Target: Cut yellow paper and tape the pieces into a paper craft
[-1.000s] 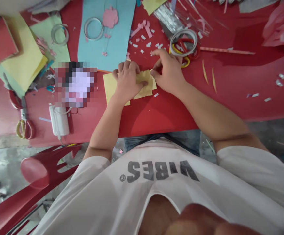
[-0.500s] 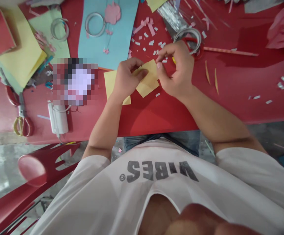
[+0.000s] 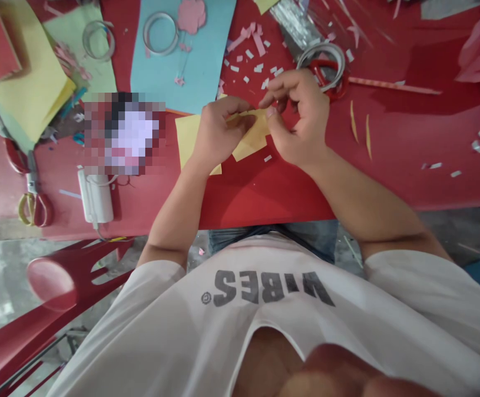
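A small yellow paper piece [image 3: 250,144] is pinched between the thumb and fingers of my left hand [image 3: 221,132]. My right hand [image 3: 302,118] has its thumb and index finger drawn close together at the piece's upper right edge. The exact contact there is small and partly hidden. Under my left hand and wrist lies another yellow paper sheet [image 3: 187,135], flat on the red table [image 3: 265,198]. Beyond my right hand, a tape roll [image 3: 335,55] rests by red-handled scissors [image 3: 326,77].
A blue sheet [image 3: 153,82] carries another tape roll [image 3: 160,34] and a pink paper flower [image 3: 191,16]. Paper scraps [image 3: 259,68] are scattered beyond my hands. At left lie scissors [image 3: 33,187] and a white power bank-like block [image 3: 96,196]. A striped pencil [image 3: 393,85] lies right.
The held paper's upper edge now sits lower and looks tilted or bent over. My right fingertips have shifted slightly along it. The whole view has moved a little.
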{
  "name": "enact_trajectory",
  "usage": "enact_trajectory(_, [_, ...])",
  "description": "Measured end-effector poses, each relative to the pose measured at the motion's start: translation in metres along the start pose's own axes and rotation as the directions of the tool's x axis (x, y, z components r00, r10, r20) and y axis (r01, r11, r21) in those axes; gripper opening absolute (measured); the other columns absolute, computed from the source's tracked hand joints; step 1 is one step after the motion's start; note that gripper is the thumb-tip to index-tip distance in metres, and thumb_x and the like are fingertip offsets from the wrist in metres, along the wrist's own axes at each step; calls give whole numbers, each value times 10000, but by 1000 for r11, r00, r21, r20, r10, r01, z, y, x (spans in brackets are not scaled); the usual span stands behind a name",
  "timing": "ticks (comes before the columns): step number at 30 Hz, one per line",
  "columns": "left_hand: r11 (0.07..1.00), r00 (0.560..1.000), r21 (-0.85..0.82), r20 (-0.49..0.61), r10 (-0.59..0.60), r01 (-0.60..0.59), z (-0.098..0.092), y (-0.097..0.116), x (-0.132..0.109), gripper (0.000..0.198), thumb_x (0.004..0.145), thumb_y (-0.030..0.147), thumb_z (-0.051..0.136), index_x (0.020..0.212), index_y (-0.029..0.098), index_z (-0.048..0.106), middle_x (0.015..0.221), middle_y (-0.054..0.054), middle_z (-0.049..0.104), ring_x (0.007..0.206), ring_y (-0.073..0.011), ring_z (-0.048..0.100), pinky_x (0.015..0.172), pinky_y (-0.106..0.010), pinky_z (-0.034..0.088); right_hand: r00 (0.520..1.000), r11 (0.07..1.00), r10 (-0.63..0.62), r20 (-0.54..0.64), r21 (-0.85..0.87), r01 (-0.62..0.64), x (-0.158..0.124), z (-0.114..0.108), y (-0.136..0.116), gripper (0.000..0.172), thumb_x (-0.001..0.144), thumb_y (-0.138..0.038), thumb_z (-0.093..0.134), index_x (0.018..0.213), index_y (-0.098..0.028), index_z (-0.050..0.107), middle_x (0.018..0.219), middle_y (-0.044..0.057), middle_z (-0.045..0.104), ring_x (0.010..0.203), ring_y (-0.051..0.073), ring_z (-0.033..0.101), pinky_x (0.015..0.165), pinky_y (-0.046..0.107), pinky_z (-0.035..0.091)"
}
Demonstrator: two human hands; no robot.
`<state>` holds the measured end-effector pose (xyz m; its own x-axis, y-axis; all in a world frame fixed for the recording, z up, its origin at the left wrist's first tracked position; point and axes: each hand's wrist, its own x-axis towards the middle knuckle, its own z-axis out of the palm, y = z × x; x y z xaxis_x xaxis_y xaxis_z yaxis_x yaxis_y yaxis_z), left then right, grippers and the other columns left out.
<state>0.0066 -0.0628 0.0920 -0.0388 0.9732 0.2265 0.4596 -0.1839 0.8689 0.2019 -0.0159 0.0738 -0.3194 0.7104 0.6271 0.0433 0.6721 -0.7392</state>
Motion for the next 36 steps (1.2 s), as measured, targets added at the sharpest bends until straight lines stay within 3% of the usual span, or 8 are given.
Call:
enact_trajectory(2, [1000, 1000, 28, 1, 14, -14, 0, -1, 0, 132, 923, 466, 768, 888, 341, 744, 911, -2, 750, 844, -235, 659, 817, -494, 605, 1000, 1000, 14, -1, 3, -14, -1, -1, 0, 436, 1070, -718, 500, 1292, -360, 613, 1051, 51, 712, 863, 289, 695, 775, 496, 563])
enact_trajectory(5, [999, 1000, 43, 14, -1, 0, 0, -3, 0, 169, 911, 548, 755, 869, 386, 735, 886, -11, 747, 858, -283, 681, 815, -524, 596, 989, 989, 137, 62, -64, -133, -2, -4, -6, 429, 1033, -739, 577, 1269, -385, 634, 1074, 53, 740, 834, 295, 688, 812, 523, 581])
enact_trajectory(8, [1000, 1000, -3, 10, 2, -2, 1, -2, 0, 212, 896, 586, 773, 871, 378, 737, 890, -8, 757, 814, -264, 662, 782, -505, 602, 974, 968, 211, 84, -153, -197, -2, -6, -11, 423, 1004, -740, 614, 1239, -390, 634, 1016, 57, 747, 808, 306, 687, 775, 525, 594])
enact_trajectory(14, [1000, 1000, -22, 12, -14, 14, 4, 5, -2, 150, 926, 456, 772, 863, 328, 728, 921, -16, 762, 854, -245, 655, 831, -477, 601, 987, 977, 160, 21, -145, -156, -2, -2, -4, 445, 1039, -767, 573, 1141, -348, 679, 964, 57, 724, 804, 296, 715, 773, 500, 614])
enact_trajectory(19, [999, 999, 38, 5, -36, 35, 4, 6, -3, 144, 939, 455, 766, 853, 348, 725, 882, 5, 740, 853, -239, 650, 847, -477, 588, 983, 965, 182, 15, -196, -175, -1, -3, -5, 407, 1047, -740, 571, 1063, -345, 672, 957, 62, 707, 825, 301, 692, 791, 494, 593])
enact_trajectory(23, [1000, 1000, 18, 6, -21, 21, 4, 8, -3, 186, 958, 465, 765, 841, 329, 718, 848, 5, 724, 805, -221, 625, 810, -470, 570, 993, 972, 117, 19, -209, -111, 0, -4, -8, 396, 1060, -710, 544, 987, -340, 665, 931, 66, 700, 764, 299, 642, 781, 517, 572])
enact_trajectory(30, [999, 999, 15, -8, -32, 32, 4, 8, -3, 113, 907, 462, 735, 808, 411, 713, 836, -16, 710, 834, -314, 664, 745, -539, 560, 984, 959, 167, 69, -244, -146, 4, -5, -9, 331, 1026, -682, 601, 933, -370, 663, 936, 54, 738, 828, 309, 641, 806, 536, 580])
enact_trajectory(36, [999, 1000, -34, -15, 10, -11, 3, 13, -3, 133, 926, 324, 722, 799, 362, 705, 815, -13, 690, 796, -276, 658, 731, -495, 533, 964, 955, 240, 115, -206, -213, 5, -6, -12, 361, 1022, -732, 585, 951, -386, 659, 927, 47, 739, 881, 317, 634, 863, 546, 564])
